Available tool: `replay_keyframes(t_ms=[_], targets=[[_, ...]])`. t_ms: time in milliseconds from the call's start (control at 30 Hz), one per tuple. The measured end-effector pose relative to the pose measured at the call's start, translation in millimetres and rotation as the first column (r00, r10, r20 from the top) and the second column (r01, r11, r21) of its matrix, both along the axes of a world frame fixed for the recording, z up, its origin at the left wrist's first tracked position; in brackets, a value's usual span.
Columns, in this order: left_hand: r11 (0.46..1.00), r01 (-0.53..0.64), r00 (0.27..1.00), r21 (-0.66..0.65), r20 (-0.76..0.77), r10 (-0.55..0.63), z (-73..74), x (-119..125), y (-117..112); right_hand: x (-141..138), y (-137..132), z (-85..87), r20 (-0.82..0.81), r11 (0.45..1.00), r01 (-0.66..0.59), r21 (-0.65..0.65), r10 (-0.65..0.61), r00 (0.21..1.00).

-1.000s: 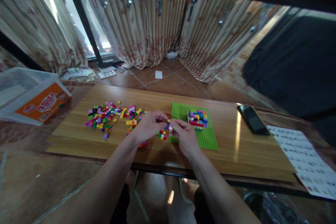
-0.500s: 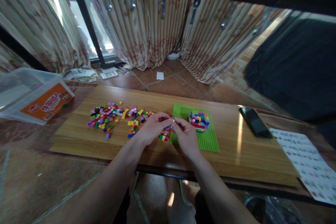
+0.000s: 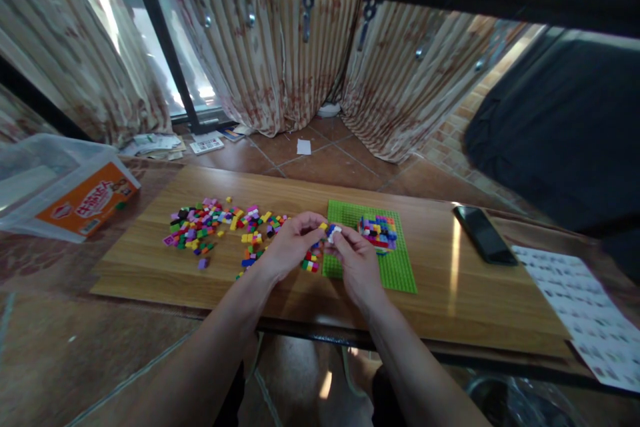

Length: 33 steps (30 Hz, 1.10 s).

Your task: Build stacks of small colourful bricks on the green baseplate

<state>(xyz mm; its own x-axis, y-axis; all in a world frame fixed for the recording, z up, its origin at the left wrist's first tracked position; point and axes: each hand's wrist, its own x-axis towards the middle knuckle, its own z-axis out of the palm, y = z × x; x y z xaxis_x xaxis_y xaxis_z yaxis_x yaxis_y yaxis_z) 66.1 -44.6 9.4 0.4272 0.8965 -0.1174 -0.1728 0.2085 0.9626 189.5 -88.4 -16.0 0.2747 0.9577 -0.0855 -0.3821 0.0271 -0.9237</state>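
Observation:
My left hand and my right hand meet over the left edge of a green baseplate on a wooden board. Both pinch a small cluster of bricks, white and blue, held between the fingertips. A multicoloured brick build stands on the baseplate just right of my right hand. A few loose bricks lie under my hands. A scattered pile of coloured bricks spreads to the left of my left hand.
A clear plastic tub with an orange label sits at the far left. A black phone lies on the board's right part, with a printed sheet beyond it. Curtains and tiled floor lie behind.
My hands have lifted slightly and the small white and blue brick piece now shows between the fingertips. The camera view shifted a little.

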Motion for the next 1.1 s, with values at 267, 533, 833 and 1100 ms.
replay_keyframes(t_ms=[267,533,833,1100], targets=[[0.973,-0.072,0.996,-0.219,0.029,0.081,0.6,-2.6,2.3,5.7,-2.0,9.0,-0.221,0.991,-0.085,-0.106,0.060,0.973],[0.988,-0.012,0.999,-0.153,-0.043,0.005,-3.0,-0.5,3.1,0.6,-1.8,2.6,-0.073,0.991,-0.091,-0.094,0.084,0.994],[1.000,0.022,0.973,-0.004,-0.230,-0.022,-10.2,-2.3,3.2,-0.5,-2.3,-0.8,-0.029,0.993,-0.070,-0.090,0.068,0.997],[0.993,-0.067,0.980,-0.094,-0.196,0.047,-8.9,2.4,2.9,7.7,-2.6,2.1,-0.101,0.990,-0.101,-0.097,0.091,0.991]])
